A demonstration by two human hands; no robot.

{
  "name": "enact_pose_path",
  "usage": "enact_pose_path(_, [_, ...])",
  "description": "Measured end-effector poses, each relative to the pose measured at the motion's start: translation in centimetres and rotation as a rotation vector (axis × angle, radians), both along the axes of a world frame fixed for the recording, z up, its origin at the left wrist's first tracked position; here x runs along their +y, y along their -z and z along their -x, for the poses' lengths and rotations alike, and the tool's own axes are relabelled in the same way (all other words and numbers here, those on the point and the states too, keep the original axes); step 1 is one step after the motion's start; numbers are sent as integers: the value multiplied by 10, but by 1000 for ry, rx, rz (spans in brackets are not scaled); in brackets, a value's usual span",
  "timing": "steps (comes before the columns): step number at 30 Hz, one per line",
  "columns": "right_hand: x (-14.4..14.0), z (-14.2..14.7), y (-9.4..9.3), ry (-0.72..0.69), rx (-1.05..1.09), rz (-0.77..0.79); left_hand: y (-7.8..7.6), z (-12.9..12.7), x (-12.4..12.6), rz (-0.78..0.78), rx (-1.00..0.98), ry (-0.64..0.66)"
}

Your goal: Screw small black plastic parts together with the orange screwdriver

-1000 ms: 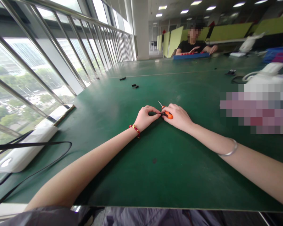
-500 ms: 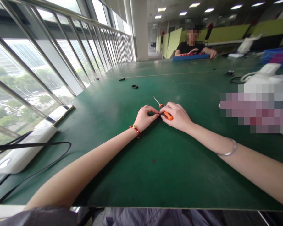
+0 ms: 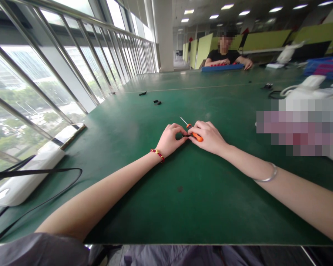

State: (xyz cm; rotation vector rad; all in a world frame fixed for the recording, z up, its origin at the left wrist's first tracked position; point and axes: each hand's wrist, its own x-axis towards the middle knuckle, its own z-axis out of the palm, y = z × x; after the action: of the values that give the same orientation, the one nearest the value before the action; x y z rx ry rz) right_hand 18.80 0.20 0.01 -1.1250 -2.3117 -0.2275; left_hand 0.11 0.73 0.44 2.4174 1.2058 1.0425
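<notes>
My right hand point(image 3: 209, 137) is closed round the orange and black handle of a screwdriver point(image 3: 197, 137), over the middle of the green table point(image 3: 166, 199). Its thin metal shaft points away, up and to the left. Thumb and fingers of my left hand point(image 3: 171, 139) pinch a small dark piece point(image 3: 186, 135), mostly hidden by the fingertips. The right fingertips meet the left ones at this piece, so I cannot make out its kind.
Small black parts point(image 3: 157, 102) lie beyond my hands, with another black piece point(image 3: 143, 93) farther off. A white device point(image 3: 30, 177) and black cables stand at left by the railing. Across the table a person sits behind a blue tray point(image 3: 222, 68). White equipment point(image 3: 305, 88) is at right.
My hands stay together at almost the same spot, with the small dark piece showing slightly more between the fingertips. The view has shifted a little. The person opposite has lowered a hand to the tray.
</notes>
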Motion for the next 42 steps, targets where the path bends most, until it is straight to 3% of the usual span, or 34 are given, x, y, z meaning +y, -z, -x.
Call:
enact_pose_path(10, [0, -1, -2, -22, 24, -16, 0, 2, 1, -77, 72, -3])
enact_pose_path(18, [4, -2, 0, 112, 133, 30, 2, 3, 5, 65, 107, 88])
enact_pose_path(24, [6, -3, 2, 153, 143, 81, -5, 15, 8, 66, 94, -45])
enact_pose_path(26, [7, -3, 3, 152, 145, 97, -11, 36, 13, 80, 98, -150])
enact_pose_path(29, [8, -2, 5, 145, 143, 120, -21, 91, 17, 91, 124, -353])
enact_pose_path(34, [9, -2, 7, 124, 126, 135, -34, 206, 11, 127, 197, -887])
enact_pose_path(36, [8, -2, 7, 122, 118, 133, -39, 243, 7, 148, 164, -1040])
enact_pose_path(39, [6, -1, 6, 121, 101, 126, -43, 279, 4, 206, 220, -1116])
enact_pose_path(42, [5, -1, 6, 122, 86, 121, -45, 295, 3, 321, 304, -1060])
